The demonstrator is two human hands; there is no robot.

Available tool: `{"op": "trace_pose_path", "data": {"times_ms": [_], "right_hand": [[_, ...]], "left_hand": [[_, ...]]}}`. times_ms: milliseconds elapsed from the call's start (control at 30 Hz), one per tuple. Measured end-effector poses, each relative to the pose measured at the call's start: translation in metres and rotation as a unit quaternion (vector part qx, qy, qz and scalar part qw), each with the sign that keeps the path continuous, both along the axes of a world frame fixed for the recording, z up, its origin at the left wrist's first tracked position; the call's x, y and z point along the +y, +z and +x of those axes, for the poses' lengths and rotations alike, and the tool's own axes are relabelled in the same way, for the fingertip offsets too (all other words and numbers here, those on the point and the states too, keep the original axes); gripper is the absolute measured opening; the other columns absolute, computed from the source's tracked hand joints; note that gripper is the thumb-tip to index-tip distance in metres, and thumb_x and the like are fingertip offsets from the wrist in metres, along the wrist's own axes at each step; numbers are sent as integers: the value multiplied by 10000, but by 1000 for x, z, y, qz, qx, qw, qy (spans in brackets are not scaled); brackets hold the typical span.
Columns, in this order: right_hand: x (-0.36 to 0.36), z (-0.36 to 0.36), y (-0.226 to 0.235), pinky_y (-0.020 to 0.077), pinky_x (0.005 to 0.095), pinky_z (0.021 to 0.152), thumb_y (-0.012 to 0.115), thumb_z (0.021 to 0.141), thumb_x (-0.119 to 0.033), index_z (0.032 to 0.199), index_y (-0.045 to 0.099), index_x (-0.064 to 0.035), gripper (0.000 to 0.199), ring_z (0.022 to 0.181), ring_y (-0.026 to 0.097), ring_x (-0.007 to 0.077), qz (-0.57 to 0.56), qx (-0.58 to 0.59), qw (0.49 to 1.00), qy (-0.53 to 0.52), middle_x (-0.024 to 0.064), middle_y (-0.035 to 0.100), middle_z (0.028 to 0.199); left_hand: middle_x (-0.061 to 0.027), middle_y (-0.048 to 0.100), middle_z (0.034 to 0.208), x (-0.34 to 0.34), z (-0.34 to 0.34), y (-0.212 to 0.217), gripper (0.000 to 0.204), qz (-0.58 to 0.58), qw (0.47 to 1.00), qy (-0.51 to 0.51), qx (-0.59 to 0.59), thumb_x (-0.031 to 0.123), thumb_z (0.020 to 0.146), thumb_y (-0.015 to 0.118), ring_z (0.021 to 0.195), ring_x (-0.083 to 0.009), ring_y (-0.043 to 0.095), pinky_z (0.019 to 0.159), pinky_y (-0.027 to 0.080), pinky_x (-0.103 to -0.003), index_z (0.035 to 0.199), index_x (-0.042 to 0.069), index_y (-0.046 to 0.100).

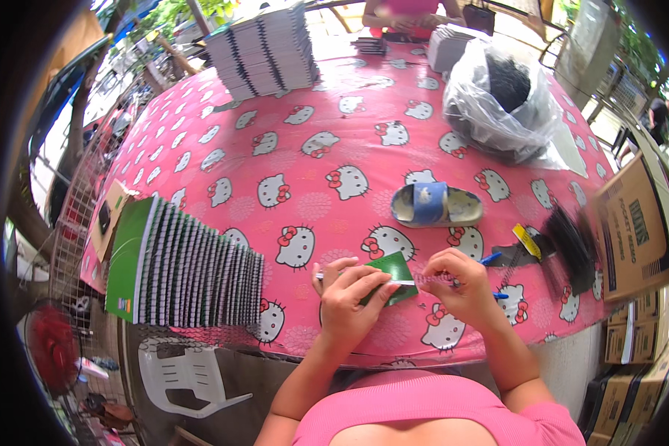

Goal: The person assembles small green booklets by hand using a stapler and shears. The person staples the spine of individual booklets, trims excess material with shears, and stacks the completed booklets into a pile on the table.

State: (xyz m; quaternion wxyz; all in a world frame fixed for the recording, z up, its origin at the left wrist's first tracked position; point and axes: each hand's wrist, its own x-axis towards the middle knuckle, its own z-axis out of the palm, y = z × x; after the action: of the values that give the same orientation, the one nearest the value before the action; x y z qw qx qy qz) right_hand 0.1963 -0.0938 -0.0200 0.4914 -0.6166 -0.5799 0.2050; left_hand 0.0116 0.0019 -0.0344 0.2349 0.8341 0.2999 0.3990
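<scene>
A small green-covered memo pad (394, 266) lies near the table's front edge, its white page edge showing. My left hand (353, 297) is closed on it, fingers over the top and thumb at the near side. At the pad's right end is a thin spiral binding coil (432, 279), pinched in the fingertips of my right hand (459, 284). How far the coil is threaded through the pad's holes I cannot tell. Just right of my right hand lie two blue tool or pen ends (490, 258), partly hidden by it.
Spiral-bound green notepads (201, 271) stand stacked at left. Ahead is a blue slipper (435, 204); right, black coils (570, 234), a yellow-handled item (526, 241) and a cardboard box (639, 223). Farther back are a plastic bag (464, 104), white pad stacks (260, 56) and another person (412, 18).
</scene>
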Motion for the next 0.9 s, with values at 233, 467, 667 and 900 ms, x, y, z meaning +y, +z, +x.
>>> {"op": "trace_pose_path", "data": {"times_ms": [233, 467, 667, 900], "right_hand": [[8, -3, 9, 491, 332, 688, 704, 718, 45, 903, 644, -30, 209, 840, 612, 223, -27, -21, 998, 46, 90, 610, 877], [7, -6, 12, 502, 362, 666, 634, 828, -37, 1022, 619, -48, 195, 793, 630, 277, -98, -44, 994, 29, 126, 606, 866], [5, -14, 13, 498, 412, 584, 663, 853, -226, 939, 581, -72, 194, 758, 610, 313, -5, -209, 977, 37, 99, 566, 826], [11, -23, 10, 494, 400, 560, 693, 818, -228, 864, 598, -84, 179, 734, 614, 284, -1, -225, 974, -20, 80, 560, 833]], "left_hand": [[-23, 693, 831, 0, -2, -3, 163, 10, 1000, 8, -1, 185, 722, 804, 935, -232, 583, 849, 409, -349, 849, 101, 749], [-36, 689, 818, -2, 3, -1, 169, -7, 1000, 14, 6, 153, 712, 800, 811, -208, 569, 769, 425, -347, 861, 97, 744], [-33, 693, 840, -4, -4, 7, 226, -7, 1000, -10, 19, 121, 693, 802, 798, -198, 562, 743, 425, -321, 911, 114, 746], [-25, 696, 843, -1, -5, 0, 245, -5, 1000, -8, 15, 94, 682, 794, 797, -181, 558, 741, 426, -313, 923, 116, 752]]}}
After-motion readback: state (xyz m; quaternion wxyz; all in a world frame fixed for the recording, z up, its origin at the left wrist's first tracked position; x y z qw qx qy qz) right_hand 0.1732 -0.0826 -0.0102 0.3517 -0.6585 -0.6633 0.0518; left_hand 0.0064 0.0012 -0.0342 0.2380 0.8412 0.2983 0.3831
